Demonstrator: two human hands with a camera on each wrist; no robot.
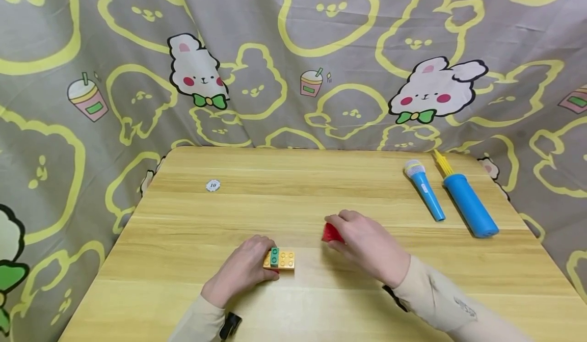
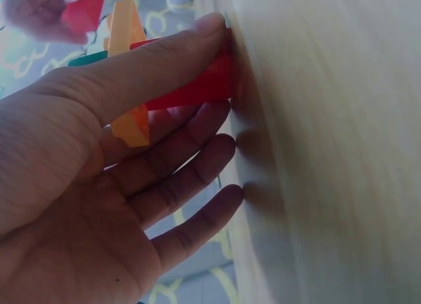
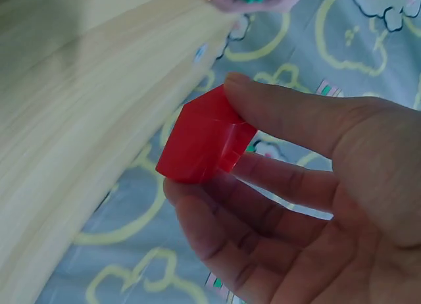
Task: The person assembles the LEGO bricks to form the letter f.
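Observation:
On the table in front of me, my left hand [image 1: 246, 264] grips a small stack of toy building bricks. In the left wrist view its thumb and fingers pinch the red brick [image 2: 204, 84] at the bottom, with fingertips right at the tabletop. An orange-yellow studded brick [image 1: 288, 260] lies across that red one, and a small green brick [image 1: 274, 257] sits on top. To the right, my right hand [image 1: 369, 244] pinches a separate red brick [image 3: 200, 136] with slanted sides between thumb and fingers. This brick is apart from the stack; the hand partly hides it.
A blue toy microphone [image 1: 426, 191] and a blue hand pump [image 1: 470, 204] with a yellow nozzle lie at the back right of the wooden table [image 1: 293, 189]. At the back left lies a round white token [image 1: 213, 185] marked 10. A patterned curtain [image 1: 275, 77] hangs behind.

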